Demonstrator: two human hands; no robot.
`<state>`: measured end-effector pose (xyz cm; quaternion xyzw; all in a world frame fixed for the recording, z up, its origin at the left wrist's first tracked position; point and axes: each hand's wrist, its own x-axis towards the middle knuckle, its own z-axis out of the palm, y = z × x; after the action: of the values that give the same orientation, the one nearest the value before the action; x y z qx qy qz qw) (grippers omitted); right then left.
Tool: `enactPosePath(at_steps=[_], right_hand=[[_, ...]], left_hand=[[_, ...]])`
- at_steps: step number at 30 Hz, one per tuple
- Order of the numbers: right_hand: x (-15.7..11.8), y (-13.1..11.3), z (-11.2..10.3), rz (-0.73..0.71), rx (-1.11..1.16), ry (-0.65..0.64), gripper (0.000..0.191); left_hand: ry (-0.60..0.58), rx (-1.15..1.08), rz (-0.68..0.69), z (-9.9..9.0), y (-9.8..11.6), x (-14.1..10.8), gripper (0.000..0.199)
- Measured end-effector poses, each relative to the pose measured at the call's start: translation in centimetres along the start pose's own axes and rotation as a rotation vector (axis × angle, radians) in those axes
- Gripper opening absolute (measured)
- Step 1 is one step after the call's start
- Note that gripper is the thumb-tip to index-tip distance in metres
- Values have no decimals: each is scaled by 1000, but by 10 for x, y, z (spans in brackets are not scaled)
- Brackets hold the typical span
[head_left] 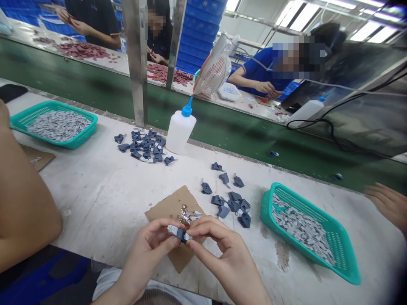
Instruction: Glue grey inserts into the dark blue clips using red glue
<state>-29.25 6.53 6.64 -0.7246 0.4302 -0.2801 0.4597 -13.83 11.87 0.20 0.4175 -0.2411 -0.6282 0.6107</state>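
Above a brown cardboard square (178, 259), my left hand (149, 243) pinches a small dark blue plastic part (181, 235) between thumb and fingers. A pale grey-white piece (172, 230) shows at the part's left end. Thumb and forefinger of my right hand (219, 243) are closed on a small white piece (188, 237) at its right end; whether it is joined to the part, I cannot tell. Clear, glossy glue (185, 214) lies on the cardboard just beyond my fingers. Several loose dark blue parts (233, 204) rest past my right hand.
To the right stands a green basket (267, 207) of small grey-white pieces; another green basket (85, 137) is at far left. A white squeeze bottle (180, 130) stands beside a blue parts cluster (144, 144). A neighbour's arm (25, 190) is left, another person's hand (389, 205) right. A green belt (222, 127) runs behind.
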Motion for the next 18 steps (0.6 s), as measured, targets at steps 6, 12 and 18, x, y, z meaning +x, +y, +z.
enactPosePath(at_steps=[6, 12, 18], right_hand=[[-5, 2, 2, 9, 3, 9, 4], [-13, 10, 1, 78, 186, 24, 7], [-30, 19, 4, 154, 618, -50, 25]], left_hand=[[2, 20, 0, 4, 1, -2, 17], [-23, 21, 26, 9, -2, -8, 20], [-91, 52, 66, 17, -2, -15, 18]])
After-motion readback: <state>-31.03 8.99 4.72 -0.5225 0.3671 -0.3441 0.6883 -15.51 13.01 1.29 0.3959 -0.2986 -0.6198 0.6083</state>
